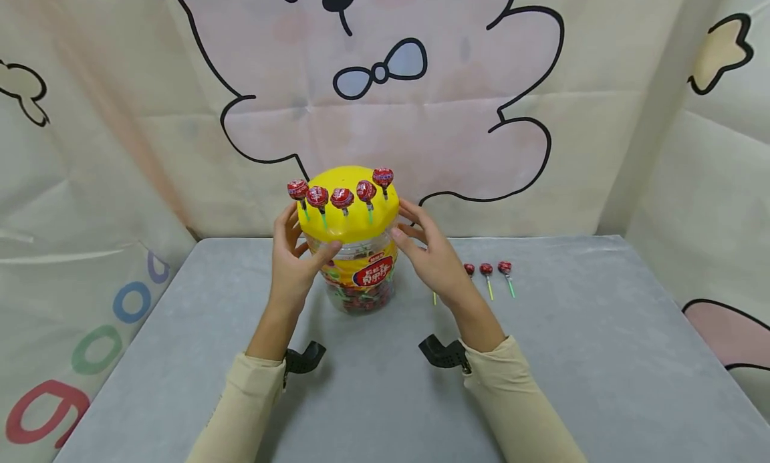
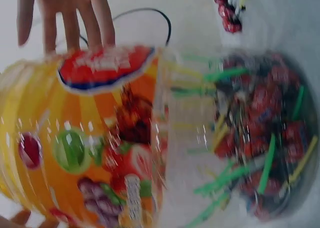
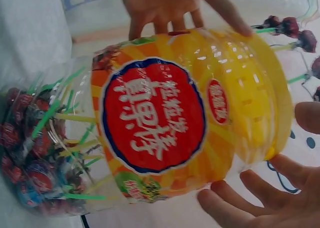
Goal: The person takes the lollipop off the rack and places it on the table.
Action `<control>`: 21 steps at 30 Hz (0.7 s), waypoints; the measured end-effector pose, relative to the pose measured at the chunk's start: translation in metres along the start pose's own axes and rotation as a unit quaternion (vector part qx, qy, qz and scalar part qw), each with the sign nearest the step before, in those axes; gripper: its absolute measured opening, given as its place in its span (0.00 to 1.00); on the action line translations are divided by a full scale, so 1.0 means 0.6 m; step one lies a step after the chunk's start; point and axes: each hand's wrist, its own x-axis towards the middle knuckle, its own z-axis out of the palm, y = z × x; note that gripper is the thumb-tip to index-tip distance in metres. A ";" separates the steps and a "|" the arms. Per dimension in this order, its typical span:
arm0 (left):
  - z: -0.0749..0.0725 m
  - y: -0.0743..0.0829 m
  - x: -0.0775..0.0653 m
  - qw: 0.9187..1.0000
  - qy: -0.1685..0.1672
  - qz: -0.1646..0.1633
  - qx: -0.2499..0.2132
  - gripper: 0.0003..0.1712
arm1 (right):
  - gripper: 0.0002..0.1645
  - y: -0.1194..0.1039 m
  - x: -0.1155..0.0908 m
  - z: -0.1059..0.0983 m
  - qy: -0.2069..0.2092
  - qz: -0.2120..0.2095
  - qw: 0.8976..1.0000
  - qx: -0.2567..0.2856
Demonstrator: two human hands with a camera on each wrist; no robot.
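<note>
A large clear candy jar with a yellow domed lid sits between my hands at the middle of the table. Several red-wrapped lollipops stand upright in the lid, in a curved row. My left hand holds the jar's left side near the lid, thumb toward the front. On the opposite side, my right hand holds it with fingers spread around the upper part. The right wrist view shows a red oval label on the jar. Through the jar's lower wall, loose lollipops with green and yellow sticks are visible.
More lollipops lie in a row on the grey table, right of the jar, partly hidden behind my right hand. A printed cloth hangs behind the table's back edge. Dark wrist mounts stick out inward from both sleeves.
</note>
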 end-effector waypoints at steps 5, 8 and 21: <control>0.005 0.004 -0.003 1.000 0.006 -0.011 0.011 0.51 | 0.36 0.014 -0.008 0.006 0.014 0.004 1.000 -0.002; -0.003 0.004 0.003 1.000 -0.010 -0.022 0.007 0.48 | 0.36 0.019 -0.018 0.009 0.035 0.000 0.999 -0.011; -0.009 0.014 -0.001 0.997 0.021 -0.072 -0.026 0.42 | 0.36 0.025 -0.009 0.007 0.022 -0.040 0.999 -0.001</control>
